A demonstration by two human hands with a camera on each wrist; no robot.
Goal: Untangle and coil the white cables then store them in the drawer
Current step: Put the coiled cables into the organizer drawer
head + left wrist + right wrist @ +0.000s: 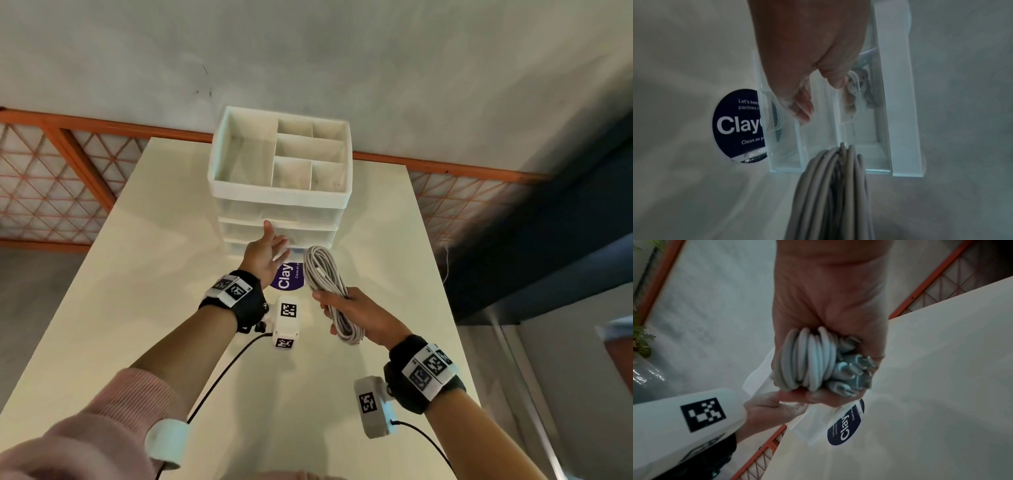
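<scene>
1. The right hand (356, 313) is clamped around the coiled white cables (325, 284); the fingers wrap the bundle at its near end, and in the right wrist view the plugs (855, 368) are gathered inside the fist. The far loop of the coil hangs free in the air, pointing to 12 o'clock, just beside the drawer unit (279, 192).

2. The left hand (263, 255) is spread, fingers straight, holding nothing. It reaches to 12 o'clock from the wrist, at the front of a lower drawer (818, 129). I cannot tell if the fingertips already touch the handle.

3. To do this step well, I think the left hand should hook the handle and pull straight toward 6 o'clock, while the right hand keeps the coil tight so no loop escapes.

4. The round sticker (287, 279) lies on the table (137, 274) directly at 6 o'clock of the unit; the drawer will slide over it.

5. Free table surface lies at 9 o'clock and at 3 o'clock of the unit. The right table edge is near the right forearm, so the coil should not swing outward.
</scene>
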